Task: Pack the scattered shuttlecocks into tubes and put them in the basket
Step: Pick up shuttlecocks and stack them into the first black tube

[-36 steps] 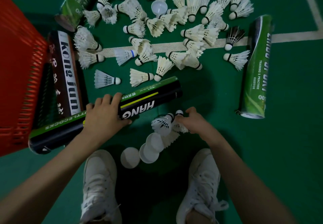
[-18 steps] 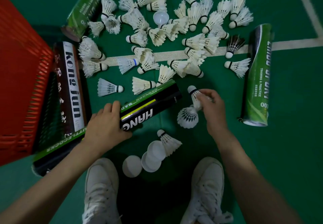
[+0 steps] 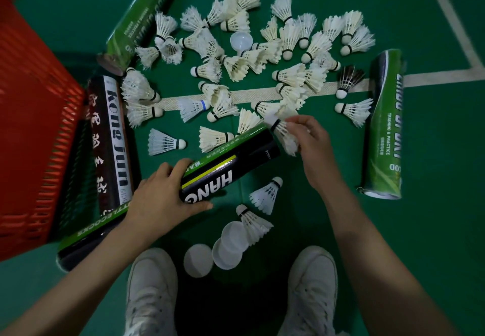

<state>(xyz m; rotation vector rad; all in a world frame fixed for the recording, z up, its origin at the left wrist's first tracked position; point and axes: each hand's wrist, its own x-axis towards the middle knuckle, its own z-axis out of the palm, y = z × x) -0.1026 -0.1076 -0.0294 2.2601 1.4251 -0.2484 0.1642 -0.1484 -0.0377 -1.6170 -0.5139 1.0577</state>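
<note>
Black-and-green cardboard tube (image 3: 231, 162) marked HANG lies slanted on the green court floor (image 3: 433, 204), its open end pointing up and to the right. The left hand (image 3: 165, 199) reaches in from the lower left and grips the tube near its middle, fingers curled over the top and thumb along the near side. The right hand (image 3: 312, 144) is raised at the tube's open end, pinching a white feather shuttlecock (image 3: 284, 136) by its skirt, cork tilted up and left, just beside the mouth. Blur hides whether it touches the rim.

Beyond the tube, dozens of loose white shuttlecocks (image 3: 262, 54) are strewn across the floor, with one dark-feathered shuttlecock (image 3: 347, 81) at the right. Two more shuttlecocks (image 3: 266, 194) lie near the right forearm, beside three round white caps (image 3: 227, 253). A red plastic lattice basket (image 3: 31, 125) stands at far left, with a black tube lettered Kong jun (image 3: 112, 141) just beside it. One green tube (image 3: 141, 18) lies at upper left, a second green tube (image 3: 385, 125) at the right. White shoes (image 3: 152, 291) show at the bottom.
</note>
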